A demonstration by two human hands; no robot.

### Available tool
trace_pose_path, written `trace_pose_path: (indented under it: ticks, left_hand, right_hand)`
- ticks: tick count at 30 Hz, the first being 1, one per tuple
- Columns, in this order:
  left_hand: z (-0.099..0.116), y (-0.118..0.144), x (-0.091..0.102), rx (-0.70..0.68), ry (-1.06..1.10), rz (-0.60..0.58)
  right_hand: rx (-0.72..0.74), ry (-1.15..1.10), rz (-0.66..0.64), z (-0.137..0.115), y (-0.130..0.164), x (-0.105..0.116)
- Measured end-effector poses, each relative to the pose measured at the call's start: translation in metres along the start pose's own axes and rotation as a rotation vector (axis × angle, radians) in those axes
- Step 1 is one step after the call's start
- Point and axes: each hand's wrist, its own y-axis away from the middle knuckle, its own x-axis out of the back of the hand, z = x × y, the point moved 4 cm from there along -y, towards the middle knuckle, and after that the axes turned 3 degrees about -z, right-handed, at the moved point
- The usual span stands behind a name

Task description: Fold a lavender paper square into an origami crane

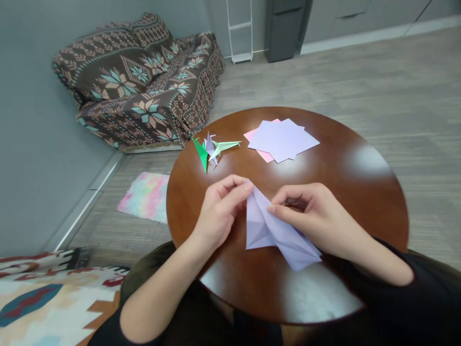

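1. Both hands working a half-folded lilac paper sheet (273, 230) at the near edge of the round brown wooden table (360, 192).
2. Left hand (219, 211) pinching its top corner, right hand (313, 214) w/ curled fingers pressing the crease.
3. Risk imo: corner slipping, crease going crooked or tearing.

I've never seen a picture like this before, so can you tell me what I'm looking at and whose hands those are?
There is no machine here. A person wears a camera on the head, so you look down at that person's own two hands. The left hand pinches the top corner of a folded purple paper, and the right hand presses on it. They work on a round wooden table. Farther back lie a stack of flat paper sheets, purple and pink, and some small finished paper figures. Beyond the table is a patterned couch.
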Motion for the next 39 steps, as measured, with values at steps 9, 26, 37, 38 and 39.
trace_pose_path:
  ticks: [9, 26, 37, 38, 39]
  left_hand:
    - [-0.014, 0.003, -0.001, 0.061, -0.222, -0.224]
    - [-0.012, 0.003, 0.009, 0.043, -0.28, -0.12]
    - [-0.01, 0.002, 0.01, 0.053, -0.309, -0.136]
    - [-0.01, 0.003, 0.009, 0.069, -0.307, -0.144]
    - [-0.009, 0.004, 0.007, 0.088, -0.305, -0.152]
  right_hand:
    - [-0.011, -0.053, 0.071, -0.001, 0.0, 0.006]
    - [-0.008, -0.001, 0.05, -0.004, 0.001, 0.007]
    - [-0.023, -0.025, 0.013, -0.003, 0.003, 0.006]
    - [-0.023, -0.025, 0.01, -0.003, 0.002, 0.006]
    - [-0.025, -0.027, 0.009, -0.002, 0.002, 0.006]
